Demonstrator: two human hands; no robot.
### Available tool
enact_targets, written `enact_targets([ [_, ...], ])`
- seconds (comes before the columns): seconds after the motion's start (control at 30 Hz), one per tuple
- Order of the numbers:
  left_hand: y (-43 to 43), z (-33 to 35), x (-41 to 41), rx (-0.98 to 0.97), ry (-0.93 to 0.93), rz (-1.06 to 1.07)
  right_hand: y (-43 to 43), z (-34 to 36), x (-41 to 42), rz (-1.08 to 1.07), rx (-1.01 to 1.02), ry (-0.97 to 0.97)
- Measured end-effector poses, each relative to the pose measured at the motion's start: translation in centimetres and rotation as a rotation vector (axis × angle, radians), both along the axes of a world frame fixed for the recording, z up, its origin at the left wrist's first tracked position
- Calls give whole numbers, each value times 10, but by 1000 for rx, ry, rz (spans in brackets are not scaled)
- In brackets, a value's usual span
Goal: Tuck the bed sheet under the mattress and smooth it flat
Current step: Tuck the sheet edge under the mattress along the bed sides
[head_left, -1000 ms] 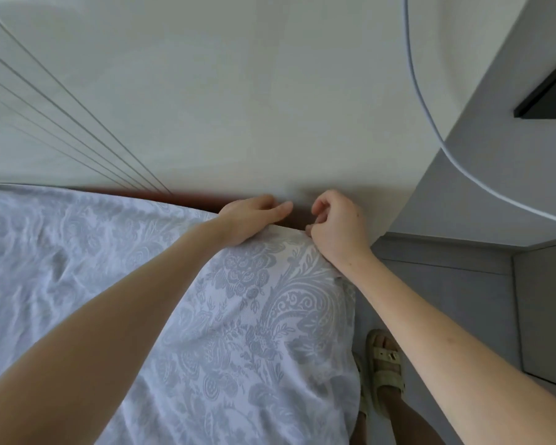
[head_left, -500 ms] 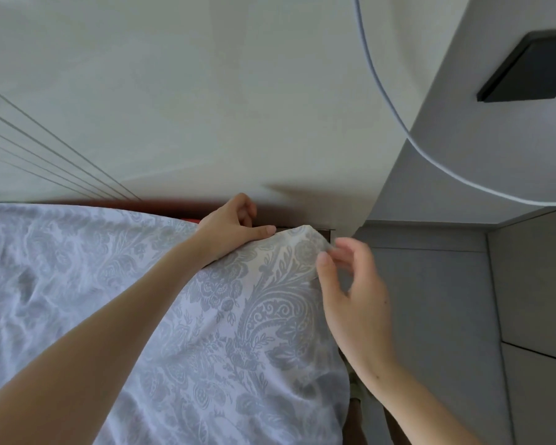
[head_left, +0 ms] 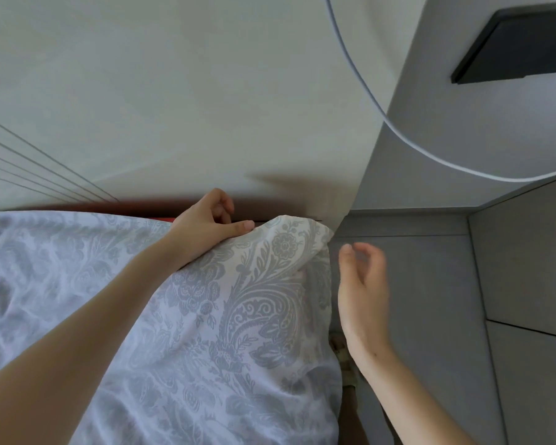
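L hand (head_left: 206, 220) is resting at the far edge of the paisley bed sheet (head_left: 244, 316), thumb lying flat on the cloth, fingers curling behind the edge; can't tell if they're pinching fabric. R hand (head_left: 363, 284) is hovering just beside the sheet-covered mattress corner (head_left: 305, 229), not touching, fingers loosely spread. Sheet is draping over that corner, next to the wall (head_left: 174, 91).

A bedroom in a home.
A grey floral bed sheet (head_left: 238, 316) lies over a dark red bed frame (head_left: 135, 205) set against a pale wall (head_left: 174, 91), with grey floor tiles (head_left: 430, 316) alongside.
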State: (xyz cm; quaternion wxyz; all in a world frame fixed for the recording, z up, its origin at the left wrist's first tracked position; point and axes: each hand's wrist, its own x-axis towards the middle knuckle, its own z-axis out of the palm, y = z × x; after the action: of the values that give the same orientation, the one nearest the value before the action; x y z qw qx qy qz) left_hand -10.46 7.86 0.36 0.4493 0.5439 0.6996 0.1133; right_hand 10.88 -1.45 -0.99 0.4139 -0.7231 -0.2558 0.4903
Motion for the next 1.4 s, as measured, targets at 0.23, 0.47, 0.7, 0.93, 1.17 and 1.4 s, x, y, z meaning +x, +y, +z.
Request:
enact_targets([
  [0.23, -6, 10, -4, 16, -46, 2, 32, -25, -28, 362, -260, 843],
  [0.47, -1, 22, -2, -58, 70, -95, 34, -24, -23, 348, -276, 1096],
  [0.7, -23, 91, 39, 903, 42, -479, 35, -21, -18, 350, -302, 1104],
  [0.93, -16, 50, 44, 343, 439, -996, 34, -22, -19, 333, -311, 1170],
  [1.17, -5, 31, 53, 56, 242, -701, 34, -34, -17, 256, -372, 1114],
  [1.4, -24, 47, 37, 193, 227, -654, 26, -58, -20, 186, -369, 837],
])
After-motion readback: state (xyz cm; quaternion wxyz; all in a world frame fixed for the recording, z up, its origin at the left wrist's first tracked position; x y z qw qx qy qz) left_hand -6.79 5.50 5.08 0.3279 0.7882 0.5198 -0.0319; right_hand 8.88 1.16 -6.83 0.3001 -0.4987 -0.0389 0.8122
